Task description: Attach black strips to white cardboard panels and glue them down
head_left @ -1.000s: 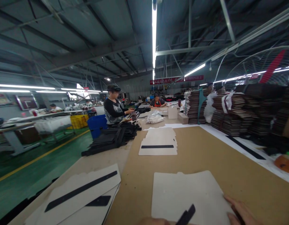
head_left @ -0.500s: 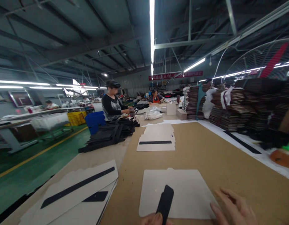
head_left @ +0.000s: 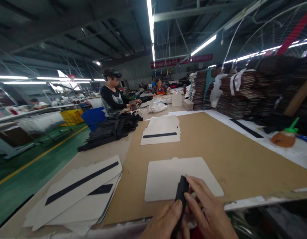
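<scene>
Both my hands hold a small stack of black strips [head_left: 181, 192] over the near table edge. My left hand [head_left: 165, 217] is closed round its lower part, thumb on top. The fingers of my right hand [head_left: 205, 207] pinch its upper right side. Just beyond lies a pale cut panel [head_left: 165, 179] with rounded corners, partly covered by the strips and my right hand. To the left is a fanned pile of pale panels [head_left: 76, 196], with black strips lying on them. Farther up the table a stack of pale panels [head_left: 160, 127] carries another black strip [head_left: 159, 135].
A heap of black pieces [head_left: 111, 131] lies at the table's left edge. One co-worker [head_left: 112, 94] stands behind it; another person [head_left: 159, 88] is farther back. At right are tall bundled stacks [head_left: 235, 93] and a glue bottle [head_left: 284, 137] with a green nozzle.
My right hand has come left from beside the pale panel and now grips the black strips together with my left hand. The view has tilted down, showing the near table edge.
</scene>
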The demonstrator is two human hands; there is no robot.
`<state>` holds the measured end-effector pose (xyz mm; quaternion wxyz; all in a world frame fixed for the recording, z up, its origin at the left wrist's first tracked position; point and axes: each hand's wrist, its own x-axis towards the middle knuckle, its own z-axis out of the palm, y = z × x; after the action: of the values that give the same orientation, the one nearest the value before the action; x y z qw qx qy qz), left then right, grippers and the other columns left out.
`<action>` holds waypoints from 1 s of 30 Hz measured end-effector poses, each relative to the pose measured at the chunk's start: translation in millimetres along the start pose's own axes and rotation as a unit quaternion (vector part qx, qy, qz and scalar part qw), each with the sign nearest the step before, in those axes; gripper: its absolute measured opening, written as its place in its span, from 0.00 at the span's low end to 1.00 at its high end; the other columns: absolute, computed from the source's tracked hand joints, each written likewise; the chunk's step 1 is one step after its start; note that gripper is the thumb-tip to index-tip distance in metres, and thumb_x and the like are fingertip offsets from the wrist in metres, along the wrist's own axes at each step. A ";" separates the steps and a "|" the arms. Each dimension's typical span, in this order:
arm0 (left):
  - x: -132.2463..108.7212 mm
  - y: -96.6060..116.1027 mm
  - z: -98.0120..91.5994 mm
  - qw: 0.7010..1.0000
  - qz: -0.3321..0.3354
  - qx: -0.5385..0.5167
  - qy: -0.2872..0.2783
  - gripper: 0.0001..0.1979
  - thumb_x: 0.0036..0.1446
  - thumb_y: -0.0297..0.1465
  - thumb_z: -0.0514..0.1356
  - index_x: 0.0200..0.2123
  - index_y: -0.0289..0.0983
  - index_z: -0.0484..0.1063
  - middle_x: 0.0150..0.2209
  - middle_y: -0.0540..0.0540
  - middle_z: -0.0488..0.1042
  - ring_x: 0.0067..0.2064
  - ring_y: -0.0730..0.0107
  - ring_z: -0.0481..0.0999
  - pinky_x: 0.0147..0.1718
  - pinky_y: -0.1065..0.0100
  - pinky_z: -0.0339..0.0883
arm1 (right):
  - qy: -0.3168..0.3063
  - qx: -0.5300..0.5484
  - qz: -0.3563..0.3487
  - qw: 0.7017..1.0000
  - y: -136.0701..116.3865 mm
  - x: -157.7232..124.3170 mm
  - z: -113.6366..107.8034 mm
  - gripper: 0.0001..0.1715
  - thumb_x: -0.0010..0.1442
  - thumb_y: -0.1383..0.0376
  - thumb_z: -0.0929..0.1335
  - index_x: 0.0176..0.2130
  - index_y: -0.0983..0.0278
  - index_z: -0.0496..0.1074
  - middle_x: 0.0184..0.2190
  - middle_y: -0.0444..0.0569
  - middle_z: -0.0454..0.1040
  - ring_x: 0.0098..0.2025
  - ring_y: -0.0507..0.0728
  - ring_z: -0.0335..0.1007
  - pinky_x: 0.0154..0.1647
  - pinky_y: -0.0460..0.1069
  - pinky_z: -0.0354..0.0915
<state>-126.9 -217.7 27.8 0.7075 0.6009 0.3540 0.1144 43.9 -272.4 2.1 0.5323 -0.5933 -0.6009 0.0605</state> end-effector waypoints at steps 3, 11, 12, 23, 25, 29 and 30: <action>1.2 -0.9 2.4 0.999 -0.001 -0.017 -0.029 0.38 0.59 0.61 0.47 0.49 0.34 0.70 0.23 0.49 0.72 0.18 0.77 0.63 0.17 0.74 0.53 | -0.010 0.014 0.056 0.998 -13.0 1.7 -4.2 0.22 0.67 0.61 0.62 0.59 0.58 0.67 0.49 0.51 0.75 0.46 0.54 0.75 0.46 0.46 0.73; 7.9 -3.0 4.6 0.997 -0.021 -0.067 -0.042 0.43 0.53 0.64 0.50 0.53 0.33 0.65 0.24 0.50 0.72 0.16 0.78 0.62 0.15 0.74 0.52 | -0.008 0.038 0.091 0.995 -12.3 1.7 -6.8 0.19 0.67 0.60 0.63 0.57 0.58 0.68 0.47 0.49 0.75 0.46 0.53 0.74 0.45 0.45 0.72; 8.3 -3.6 5.1 0.997 -0.021 -0.068 -0.039 0.43 0.53 0.65 0.50 0.53 0.32 0.65 0.24 0.50 0.72 0.16 0.78 0.62 0.15 0.74 0.52 | -0.008 0.036 0.089 0.995 -11.3 2.1 -7.2 0.19 0.67 0.60 0.63 0.56 0.58 0.68 0.47 0.48 0.75 0.46 0.53 0.74 0.45 0.45 0.72; 6.6 -2.2 7.6 0.994 -0.037 -0.096 -0.021 0.40 0.53 0.62 0.54 0.51 0.32 0.67 0.22 0.51 0.72 0.15 0.80 0.61 0.13 0.76 0.48 | 0.068 0.056 0.090 0.992 -10.9 1.7 -13.8 0.08 0.62 0.59 0.68 0.39 0.60 0.75 0.49 0.52 0.72 0.39 0.54 0.73 0.38 0.48 0.72; 6.5 -0.5 8.0 0.994 -0.030 -0.102 -0.014 0.38 0.53 0.61 0.55 0.49 0.32 0.68 0.22 0.51 0.72 0.15 0.80 0.60 0.12 0.76 0.46 | 0.066 0.126 0.124 0.982 -12.4 4.4 -18.2 0.09 0.60 0.58 0.69 0.32 0.61 0.73 0.40 0.49 0.73 0.37 0.54 0.73 0.36 0.47 0.71; 2.6 8.3 9.1 0.989 -0.012 -0.149 -0.010 0.33 0.53 0.57 0.59 0.45 0.33 0.69 0.22 0.51 0.72 0.15 0.82 0.59 0.13 0.76 0.42 | 0.069 0.239 0.173 0.953 -8.3 5.7 -22.3 0.13 0.57 0.56 0.72 0.28 0.62 0.72 0.32 0.47 0.73 0.35 0.54 0.71 0.34 0.46 0.70; 1.4 10.4 9.5 0.987 -0.011 -0.159 -0.012 0.32 0.53 0.56 0.61 0.44 0.33 0.70 0.22 0.51 0.72 0.15 0.83 0.59 0.13 0.76 0.42 | 0.076 0.251 0.182 0.948 -6.0 4.6 -21.9 0.13 0.56 0.56 0.73 0.28 0.62 0.72 0.32 0.47 0.73 0.35 0.54 0.71 0.35 0.46 0.70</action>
<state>-117.1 -221.5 37.2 0.7991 0.4784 0.3297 0.1543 56.8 -282.8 18.3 0.6879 -0.5427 -0.4062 0.2594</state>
